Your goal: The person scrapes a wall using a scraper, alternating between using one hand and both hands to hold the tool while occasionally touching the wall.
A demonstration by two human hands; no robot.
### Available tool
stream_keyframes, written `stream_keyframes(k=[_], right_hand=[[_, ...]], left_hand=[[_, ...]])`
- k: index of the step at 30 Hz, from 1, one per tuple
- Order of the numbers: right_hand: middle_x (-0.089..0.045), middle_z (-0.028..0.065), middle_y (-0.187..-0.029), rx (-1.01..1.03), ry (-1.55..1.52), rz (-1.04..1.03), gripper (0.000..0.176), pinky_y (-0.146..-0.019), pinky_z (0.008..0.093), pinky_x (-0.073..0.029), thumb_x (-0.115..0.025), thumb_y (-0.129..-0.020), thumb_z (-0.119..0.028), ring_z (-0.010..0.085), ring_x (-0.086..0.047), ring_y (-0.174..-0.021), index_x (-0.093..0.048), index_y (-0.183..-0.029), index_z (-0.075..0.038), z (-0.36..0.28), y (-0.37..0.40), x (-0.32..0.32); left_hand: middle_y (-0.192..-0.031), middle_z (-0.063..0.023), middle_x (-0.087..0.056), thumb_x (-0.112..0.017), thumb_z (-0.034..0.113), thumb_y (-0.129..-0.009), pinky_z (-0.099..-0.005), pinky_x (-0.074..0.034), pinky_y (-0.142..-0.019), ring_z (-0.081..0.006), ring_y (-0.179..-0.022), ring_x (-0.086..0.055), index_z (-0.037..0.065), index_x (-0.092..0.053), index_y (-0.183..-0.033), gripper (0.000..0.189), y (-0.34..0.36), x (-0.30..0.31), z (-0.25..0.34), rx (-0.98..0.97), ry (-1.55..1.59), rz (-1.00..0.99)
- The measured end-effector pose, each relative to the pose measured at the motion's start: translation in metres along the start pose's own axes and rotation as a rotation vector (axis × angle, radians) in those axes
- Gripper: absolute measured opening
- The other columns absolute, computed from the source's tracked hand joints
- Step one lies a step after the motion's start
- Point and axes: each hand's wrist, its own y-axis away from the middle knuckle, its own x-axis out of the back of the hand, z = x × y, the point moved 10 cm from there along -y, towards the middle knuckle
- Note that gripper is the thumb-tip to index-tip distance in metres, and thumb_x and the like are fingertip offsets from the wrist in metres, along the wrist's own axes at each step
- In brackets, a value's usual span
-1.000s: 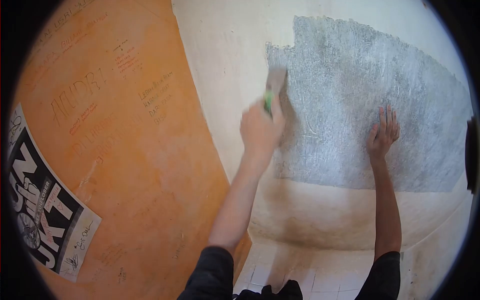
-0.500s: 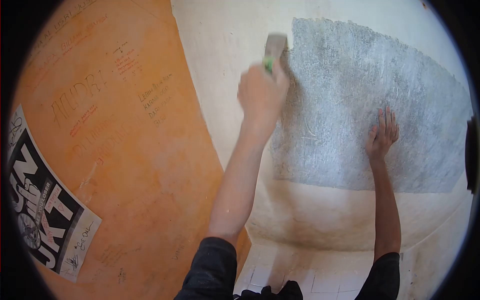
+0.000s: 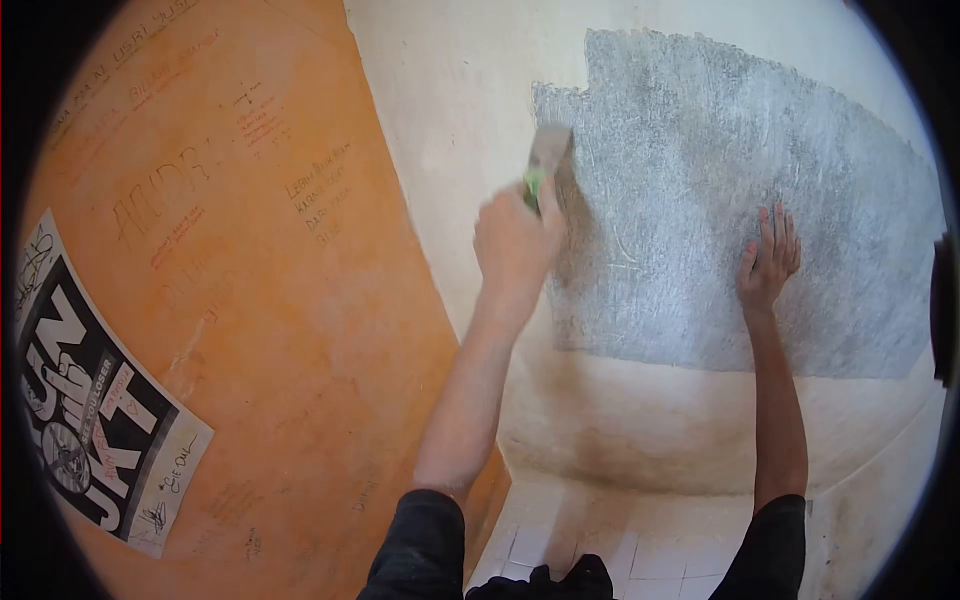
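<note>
My left hand point(image 3: 515, 238) is closed around the green handle of a scraper point(image 3: 551, 150) with a flat, widening grey blade, slightly blurred by motion. The blade lies over the left edge of a rough grey patch point(image 3: 680, 200) on the white wall, just below the stepped, ragged top of a narrow strip. Flat against the grey patch, farther right, rests my right hand point(image 3: 768, 262), fingers stretched upward and holding nothing.
On the left stands an orange wall point(image 3: 290, 380) with handwriting and a black-and-white poster point(image 3: 95, 400). Below the grey patch is a stained white wall band, then white tiles point(image 3: 590, 545). A dark object point(image 3: 943, 310) sits at the right edge.
My left hand and the scraper have moved down along the patch's left edge. The top of the narrow grey strip now shows above the blade. My right hand stays in place on the wall.
</note>
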Motion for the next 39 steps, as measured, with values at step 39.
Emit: stream_keyframes(k=[39], right_hand=[[-0.047, 0.0057, -0.147, -0.008, -0.015, -0.037, 0.043, -0.115, 0.0474, -0.019, -0.047, -0.097, -0.024, 0.0255, -0.039, -0.138, -0.052, -0.139, -0.014, 0.004, 0.001, 0.002]], left_hand=[[-0.069, -0.0288, -0.063, -0.056, 0.026, -0.093, -0.0473, -0.049, -0.062, -0.0441, -0.069, -0.065, -0.008, -0.067, -0.078, 0.039, -0.008, -0.017, 0.056, 0.024, 0.085, 0.119]])
